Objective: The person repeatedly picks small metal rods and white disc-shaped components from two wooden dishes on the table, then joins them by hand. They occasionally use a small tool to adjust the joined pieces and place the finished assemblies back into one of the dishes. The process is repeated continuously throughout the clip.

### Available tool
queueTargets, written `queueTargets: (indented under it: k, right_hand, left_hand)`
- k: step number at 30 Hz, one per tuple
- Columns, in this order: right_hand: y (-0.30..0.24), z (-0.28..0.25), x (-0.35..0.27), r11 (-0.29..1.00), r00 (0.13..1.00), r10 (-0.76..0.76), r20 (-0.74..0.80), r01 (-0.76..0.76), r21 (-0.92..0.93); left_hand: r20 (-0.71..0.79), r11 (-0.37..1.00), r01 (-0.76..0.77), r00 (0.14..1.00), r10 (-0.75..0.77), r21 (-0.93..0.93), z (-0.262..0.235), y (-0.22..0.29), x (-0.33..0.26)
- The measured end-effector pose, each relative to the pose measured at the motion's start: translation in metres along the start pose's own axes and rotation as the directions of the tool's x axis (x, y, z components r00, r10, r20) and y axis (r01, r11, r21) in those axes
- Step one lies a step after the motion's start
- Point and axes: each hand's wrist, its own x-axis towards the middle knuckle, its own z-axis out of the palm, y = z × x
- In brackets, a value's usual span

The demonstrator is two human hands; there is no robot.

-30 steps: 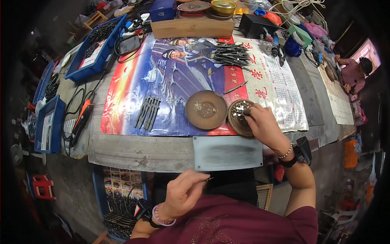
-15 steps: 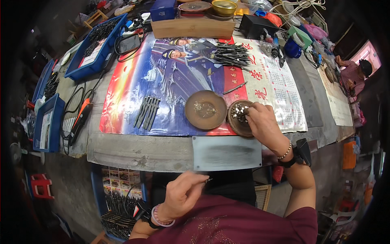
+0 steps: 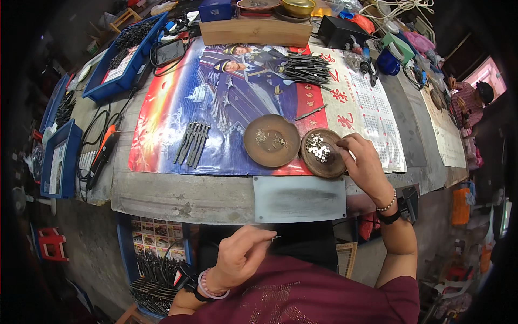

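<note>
My left hand [image 3: 242, 251] is in front of my body, thumb and forefinger pinched on a small thin metal piece [image 3: 277, 237] too tiny to name. My right hand [image 3: 367, 164] hovers at the right rim of a brown round dish [image 3: 330, 171], fingers curled together; whether something small is between the tips is hidden. Shiny little silver discs [image 3: 322, 153] lie heaped in that dish. Beside it on the left sits a second, wider brown dish [image 3: 270, 158] with fine gold-coloured bits [image 3: 279, 141] in it.
A pale plate [image 3: 299, 200] lies at the table's near edge. Dark slender rods form a bundle [image 3: 192, 144] on the left and a pile [image 3: 307, 68] farther back, with one single rod [image 3: 311, 112]. An orange-black tool [image 3: 105, 148] and blue trays [image 3: 62, 162] stand left. Another person [image 3: 469, 105] sits far right.
My right hand has drawn back to the right from the heap of discs, which now shows fully. The left hand keeps its pinch and has hardly moved; the view has shifted slightly.
</note>
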Motion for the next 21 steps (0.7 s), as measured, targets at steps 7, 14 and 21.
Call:
queueTargets:
  k: [7, 14, 21]
  right_hand:
    - [-0.004, 0.008, -0.006, 0.996, 0.997, -0.076, 0.030, 0.077, -0.053]
    - [0.000, 0.006, -0.003, 0.981, 0.993, -0.070, 0.099, 0.087, -0.174]
    - [0.000, 0.004, 0.011, 0.980, 0.982, -0.108, 0.156, 0.131, -0.149]
  left_hand:
    - [0.006, 1.000, -0.014, 1.000, 0.014, -0.016, 0.003, 0.001, 0.000]
    - [0.005, 1.000, -0.003, 1.000, 0.003, -0.012, 0.003, 0.002, -0.002]
    - [0.010, 0.998, 0.018, 1.000, -0.018, -0.058, 0.005, 0.001, -0.003]
